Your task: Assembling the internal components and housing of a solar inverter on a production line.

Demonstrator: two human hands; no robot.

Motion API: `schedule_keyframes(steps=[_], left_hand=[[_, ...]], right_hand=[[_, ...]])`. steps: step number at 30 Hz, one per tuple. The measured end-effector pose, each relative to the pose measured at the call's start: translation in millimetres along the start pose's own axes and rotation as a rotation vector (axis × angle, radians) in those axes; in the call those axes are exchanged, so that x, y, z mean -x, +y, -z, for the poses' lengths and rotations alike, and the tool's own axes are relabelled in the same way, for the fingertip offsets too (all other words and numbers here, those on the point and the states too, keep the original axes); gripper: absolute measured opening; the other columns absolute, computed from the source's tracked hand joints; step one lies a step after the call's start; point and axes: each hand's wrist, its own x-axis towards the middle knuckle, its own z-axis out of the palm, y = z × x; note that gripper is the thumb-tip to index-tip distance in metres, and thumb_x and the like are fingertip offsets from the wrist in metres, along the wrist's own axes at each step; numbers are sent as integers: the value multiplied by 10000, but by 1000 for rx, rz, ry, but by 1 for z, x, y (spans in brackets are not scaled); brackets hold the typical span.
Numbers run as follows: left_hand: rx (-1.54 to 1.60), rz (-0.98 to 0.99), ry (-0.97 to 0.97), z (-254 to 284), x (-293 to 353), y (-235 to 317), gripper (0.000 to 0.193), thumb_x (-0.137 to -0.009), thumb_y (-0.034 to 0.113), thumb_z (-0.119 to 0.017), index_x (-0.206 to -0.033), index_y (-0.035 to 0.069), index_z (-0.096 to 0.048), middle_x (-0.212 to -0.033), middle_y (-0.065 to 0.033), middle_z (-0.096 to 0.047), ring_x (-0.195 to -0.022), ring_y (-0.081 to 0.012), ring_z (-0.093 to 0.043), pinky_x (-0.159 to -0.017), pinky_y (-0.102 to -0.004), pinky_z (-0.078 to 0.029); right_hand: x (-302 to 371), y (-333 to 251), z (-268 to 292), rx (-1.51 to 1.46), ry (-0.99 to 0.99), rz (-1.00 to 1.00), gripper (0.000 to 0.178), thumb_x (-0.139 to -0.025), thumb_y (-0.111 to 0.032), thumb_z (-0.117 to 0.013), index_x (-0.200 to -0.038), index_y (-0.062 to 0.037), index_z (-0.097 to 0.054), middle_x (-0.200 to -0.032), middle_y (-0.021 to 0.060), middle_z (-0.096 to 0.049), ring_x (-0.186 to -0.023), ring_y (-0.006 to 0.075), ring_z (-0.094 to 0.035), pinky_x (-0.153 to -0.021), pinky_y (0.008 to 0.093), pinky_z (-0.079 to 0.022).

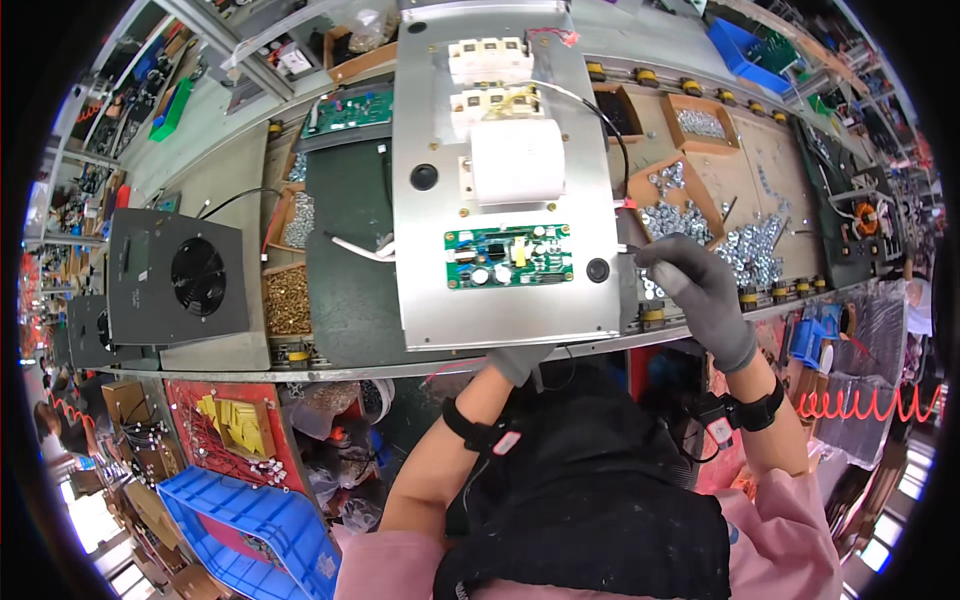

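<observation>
In front of me lies a silver metal panel (510,318) bearing a green circuit board (508,257), a white cylindrical part (517,162) and pale block-shaped modules (490,62). My left hand (520,360), in a grey glove, reaches under the panel's near edge; its fingers are hidden there. Beside the panel's right edge is my gloved right hand (690,285). Its fingers are bent and pressed together near a short pale wire end (628,249); what they hold, if anything, is too small to make out. A black cable (622,140) runs down the panel's right side.
Right of the panel, loose silver fasteners (752,250) lie by a cardboard tray (690,200) of similar pieces. To the left stand a dark grey housing with a fan (180,278) and a bin of brass-coloured fasteners (288,300). A blue crate (250,510) sits below the bench.
</observation>
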Motion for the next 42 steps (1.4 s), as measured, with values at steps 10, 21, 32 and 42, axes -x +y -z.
schedule_keyframes(steps=[10, 21, 32, 42], left_hand=[[185, -50, 68, 9, 6, -7, 370, -957, 249, -483, -1267, 50, -516, -1329, -139, -488, -1195, -276, -494, -977, -437, -423], [390, -30, 165, 20, 9, -23, 388, -961, 263, -463, -1282, 52, -507, -1323, -147, -500, -1197, -282, -502, -985, -440, -422], [564, 18, 334, 26, -17, -34, 406, -964, 277, -443, -1298, 53, -499, -1316, -155, -512, -1200, -288, -509, -994, -443, -420], [674, 114, 307, 20, 37, -37, 362, -905, 214, -523, -1217, 36, -564, -1232, -173, -567, -1135, -322, -548, -937, -436, -447]], right_hand=[[-1, 24, 4, 64, -50, 76, 271, -876, -120, -601, -1128, -22, -588, -983, 97, -615, -877, 188, -608, -792, 294, -483], [-25, 10, -23, 521, -167, 12, 768, -656, -197, -811, -1327, -144, -443, -1205, 144, -495, -1113, 360, -509, -915, 431, -446], [-30, 10, -35, 615, -168, 128, 686, -653, -283, -805, -1268, -184, -519, -1234, 136, -478, -1107, 346, -478, -927, 458, -416], [-85, -11, -6, 555, -238, 660, 254, -744, -246, -700, -938, -110, -609, -1174, 68, -556, -1000, 257, -526, -881, 413, -407]])
